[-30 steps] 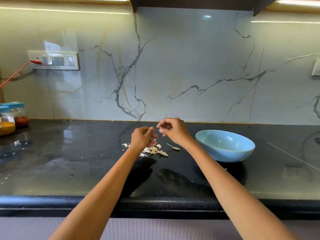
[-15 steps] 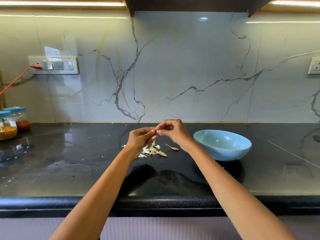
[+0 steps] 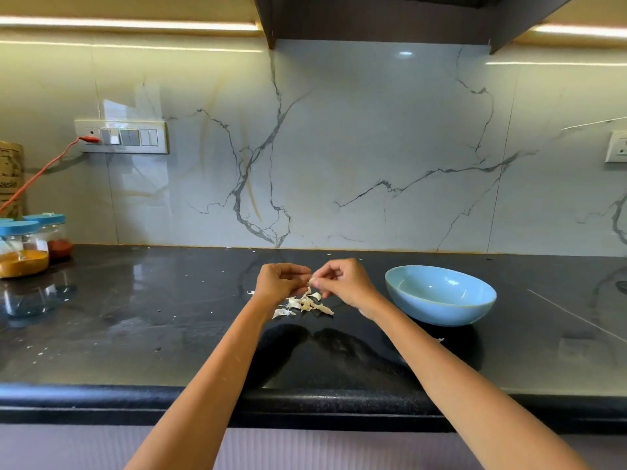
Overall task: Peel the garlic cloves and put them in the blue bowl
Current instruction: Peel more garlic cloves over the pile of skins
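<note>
Both hands meet above the black counter [image 3: 135, 320], a little over a heap of pale garlic skins [image 3: 305, 305]. My left hand [image 3: 280, 283] and my right hand [image 3: 342, 283] pinch a small garlic clove [image 3: 310, 282] between their fingertips; only a pale sliver of it shows. The blue bowl [image 3: 441, 296] stands on the counter just right of my right hand, and I see nothing lying in its visible inside.
Blue-lidded spice jars [image 3: 23, 249] stand at the far left by the marble wall. A red cable [image 3: 37, 174] runs to the switch panel [image 3: 122, 136]. Small skin flecks dot the counter. The counter's front edge [image 3: 305, 405] runs below my forearms.
My fingertips have closed together on the clove, from slightly apart a second ago. The view has tilted up a little. The bowl and skins have not moved.
</note>
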